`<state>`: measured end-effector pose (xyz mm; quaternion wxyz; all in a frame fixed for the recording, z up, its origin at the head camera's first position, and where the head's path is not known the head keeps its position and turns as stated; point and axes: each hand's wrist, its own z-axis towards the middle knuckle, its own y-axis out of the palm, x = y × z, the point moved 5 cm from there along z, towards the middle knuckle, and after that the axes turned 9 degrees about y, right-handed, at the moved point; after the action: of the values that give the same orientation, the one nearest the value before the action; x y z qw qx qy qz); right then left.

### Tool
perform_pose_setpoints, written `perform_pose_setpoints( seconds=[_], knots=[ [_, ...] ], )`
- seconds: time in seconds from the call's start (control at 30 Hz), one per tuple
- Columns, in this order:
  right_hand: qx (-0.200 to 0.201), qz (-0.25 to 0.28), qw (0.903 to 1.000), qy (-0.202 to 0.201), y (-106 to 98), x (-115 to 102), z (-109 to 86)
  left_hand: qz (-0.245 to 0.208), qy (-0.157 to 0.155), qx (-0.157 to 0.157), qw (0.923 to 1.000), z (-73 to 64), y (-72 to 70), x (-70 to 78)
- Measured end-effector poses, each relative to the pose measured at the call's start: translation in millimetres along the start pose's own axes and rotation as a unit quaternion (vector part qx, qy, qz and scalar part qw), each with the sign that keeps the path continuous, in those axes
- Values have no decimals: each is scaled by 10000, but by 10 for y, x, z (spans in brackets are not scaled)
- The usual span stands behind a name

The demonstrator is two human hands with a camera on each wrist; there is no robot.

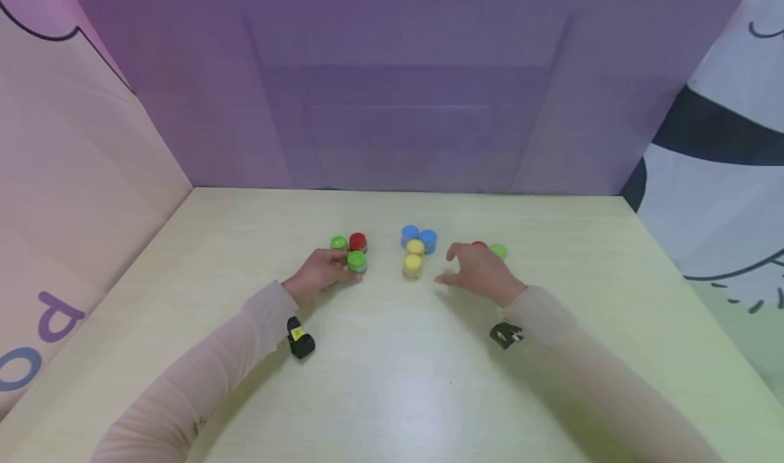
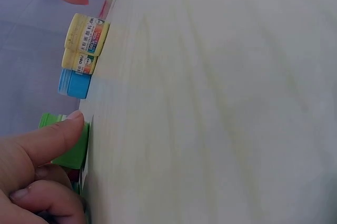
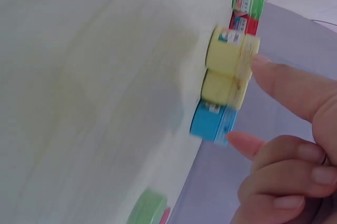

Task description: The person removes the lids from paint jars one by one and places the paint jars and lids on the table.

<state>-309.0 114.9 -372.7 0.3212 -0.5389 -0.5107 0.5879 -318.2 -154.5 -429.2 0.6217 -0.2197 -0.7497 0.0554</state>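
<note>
My left hand (image 1: 320,272) pinches a green-lidded paint jar (image 1: 357,261) between thumb and fingers. Behind that jar stand a second green-lidded jar (image 1: 339,243) and a red-lidded one (image 1: 358,241). Two yellow paint jars (image 1: 413,265) form a line in the middle, close against two blue ones (image 1: 410,234). To the right of these, my right hand (image 1: 480,272) is held with thumb and index finger spread, nothing between them. In the right wrist view its thumb (image 3: 284,84) overlaps the edge of the front yellow jar (image 3: 229,52).
Partly hidden behind the right hand are a red lid (image 1: 479,244) and a light green one (image 1: 499,251). A purple panel (image 1: 404,109) rises along the back edge of the pale wooden table (image 1: 392,381). Printed side panels (image 1: 73,197) flank it.
</note>
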Motion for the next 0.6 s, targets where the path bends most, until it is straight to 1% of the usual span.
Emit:
perform_pose_setpoints(
  seconds=[0.2, 0.37, 0.53, 0.6],
  knots=[
    [-76, 219, 9997, 97, 88, -198, 103, -7, 22, 150, 9999, -17, -46, -8],
    [-195, 395, 9983, 372, 148, -345, 170, 47, 140, 356, 9993, -12, -70, 16],
    [-93, 299, 9982, 512, 195, -443, 224, 267, 221, 422, 9985, -29, -92, 63],
    [-18, 205, 9983, 541, 214, -468, 242, 256, 250, 452, 9983, -45, -104, 86]
  ],
)
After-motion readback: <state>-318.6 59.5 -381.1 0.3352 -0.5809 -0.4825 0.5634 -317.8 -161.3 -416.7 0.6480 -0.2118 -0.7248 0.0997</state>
